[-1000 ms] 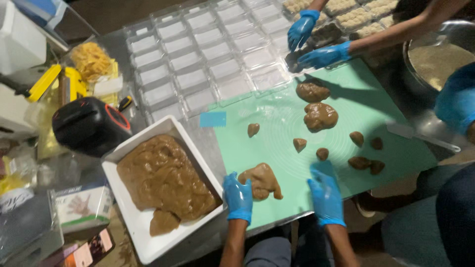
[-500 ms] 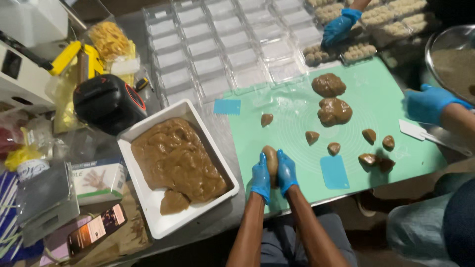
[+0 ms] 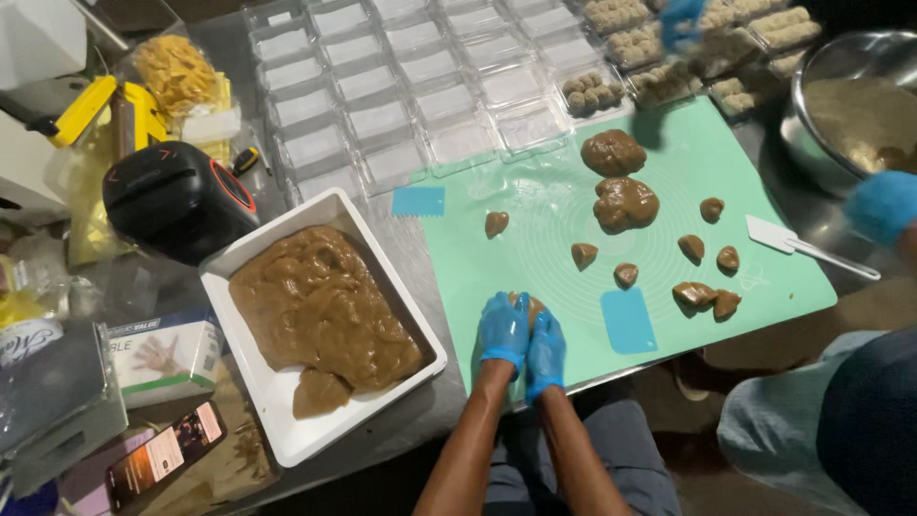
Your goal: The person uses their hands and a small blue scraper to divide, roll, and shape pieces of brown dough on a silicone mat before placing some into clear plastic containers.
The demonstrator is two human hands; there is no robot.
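My left hand (image 3: 503, 331) and my right hand (image 3: 545, 346), both in blue gloves, are pressed side by side around a lump of brown dough (image 3: 531, 306) at the near edge of the green mat (image 3: 764, 287). Only the top of the lump shows between the fingers. To the left stands a white tray (image 3: 287, 435) filled with brown dough (image 3: 315, 306). Two larger dough lumps (image 3: 621, 201) and several small pieces (image 3: 626, 274) lie further out on the mat.
A blue scraper (image 3: 628, 320) lies right of my hands, another blue scraper (image 3: 418, 201) at the mat's left edge, a white spatula (image 3: 778, 236) to the right. Several clear plastic containers (image 3: 411, 105) fill the far table. Another person's blue-gloved hands (image 3: 884, 203) work near a metal bowl (image 3: 812, 143). A black speaker (image 3: 177, 196) sits left.
My hands, apart beside the dough lump a second ago, have come together and now enclose it. The other person's hands have moved towards the bowl and the far containers.
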